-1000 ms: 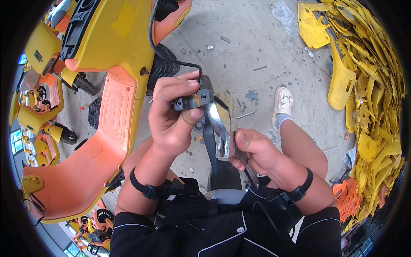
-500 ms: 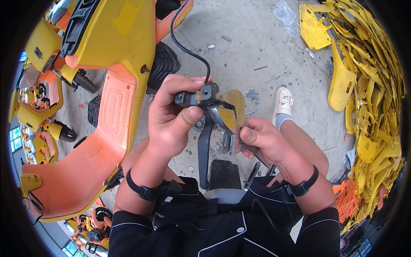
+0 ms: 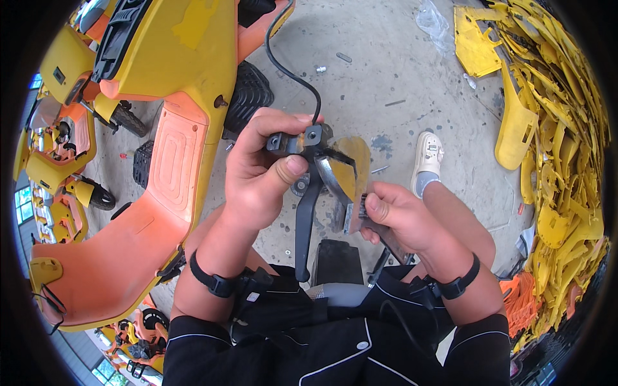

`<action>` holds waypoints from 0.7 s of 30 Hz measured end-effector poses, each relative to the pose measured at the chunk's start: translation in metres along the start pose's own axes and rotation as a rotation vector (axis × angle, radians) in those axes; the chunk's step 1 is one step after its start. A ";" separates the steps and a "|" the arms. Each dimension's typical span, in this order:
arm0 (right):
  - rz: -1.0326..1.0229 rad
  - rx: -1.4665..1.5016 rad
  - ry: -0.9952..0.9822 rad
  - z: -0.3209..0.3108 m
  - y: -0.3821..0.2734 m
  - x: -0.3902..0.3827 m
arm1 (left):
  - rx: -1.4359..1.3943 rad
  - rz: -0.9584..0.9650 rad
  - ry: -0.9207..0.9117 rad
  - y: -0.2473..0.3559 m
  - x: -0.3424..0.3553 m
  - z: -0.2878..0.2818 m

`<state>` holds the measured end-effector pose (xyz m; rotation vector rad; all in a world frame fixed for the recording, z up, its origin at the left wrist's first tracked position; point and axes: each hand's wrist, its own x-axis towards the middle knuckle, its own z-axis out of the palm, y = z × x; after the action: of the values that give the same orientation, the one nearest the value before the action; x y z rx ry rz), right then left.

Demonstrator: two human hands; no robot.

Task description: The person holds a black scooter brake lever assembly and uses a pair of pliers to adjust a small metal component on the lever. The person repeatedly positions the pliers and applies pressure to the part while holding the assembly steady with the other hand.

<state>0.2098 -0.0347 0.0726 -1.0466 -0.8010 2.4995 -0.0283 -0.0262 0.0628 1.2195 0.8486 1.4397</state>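
Observation:
My left hand (image 3: 259, 168) is wrapped round the dark clamp end of a brake lever assembly (image 3: 314, 136), thumb in front and fingers behind. A black cable (image 3: 288, 69) runs up from it, and the black lever (image 3: 305, 231) hangs down toward my lap. Beside the clamp juts a shiny, curved piece (image 3: 341, 172) with yellow on its face and a blackened edge. My right hand (image 3: 400, 209) pinches a flat metal tool (image 3: 353, 217) with a dark, bristly-looking edge, close against that piece. A blurred yellowish patch there hides whether they touch.
To my left stands a yellow and orange scooter body (image 3: 174, 145), with more scooters (image 3: 71, 128) beyond. A tall heap of yellow panels (image 3: 553, 193) rises at right, near orange strands (image 3: 518, 299). On the concrete floor lie clear plastic (image 3: 434, 26) and small metal bits.
The flat tool in my right hand has turned slightly, and its dark bristly edge now shows. The lever assembly has shifted slightly right in view. Both hands keep their hold.

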 end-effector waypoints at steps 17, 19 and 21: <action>-0.108 -0.412 0.044 -0.031 -0.019 0.000 | -0.261 -0.243 0.013 0.012 -0.005 0.010; -0.110 -0.463 0.063 -0.035 -0.027 -0.002 | -0.324 -0.345 0.032 0.016 -0.007 0.014; -0.136 -0.505 0.051 -0.041 -0.033 -0.003 | -0.398 -0.478 -0.006 0.018 -0.010 0.008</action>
<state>0.2437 0.0052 0.0701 -1.1522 -1.4816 2.1947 -0.0252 -0.0411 0.0797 0.6639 0.7413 1.1397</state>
